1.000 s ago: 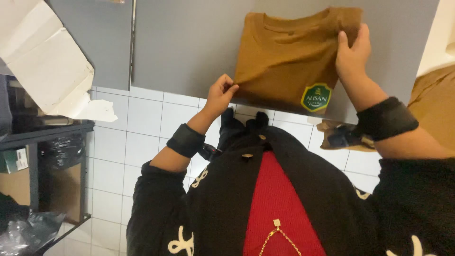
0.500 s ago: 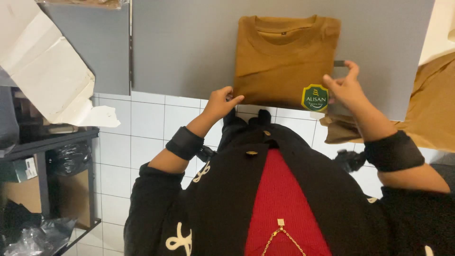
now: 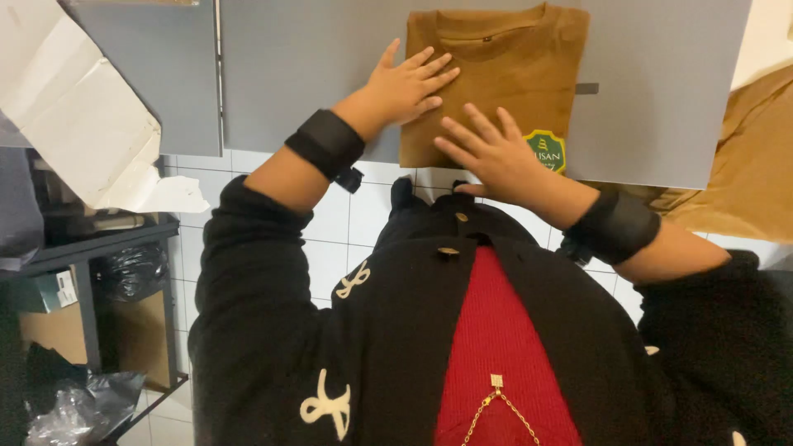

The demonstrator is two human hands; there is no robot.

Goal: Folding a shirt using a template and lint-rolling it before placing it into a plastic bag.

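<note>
Lying folded into a neat rectangle on the grey table [image 3: 661,99], a brown T-shirt [image 3: 504,74] with a green badge [image 3: 546,150] appears nearly finished. The left hand [image 3: 409,83] and right hand [image 3: 491,153] rest flat on it, fingers spread. More brown fabric [image 3: 747,165] waits alongside.

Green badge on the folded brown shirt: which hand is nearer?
Right. The right hand lies flat on the folded brown shirt, its edge touching the green badge. The left hand presses the shirt's upper left part, farther off.
</note>
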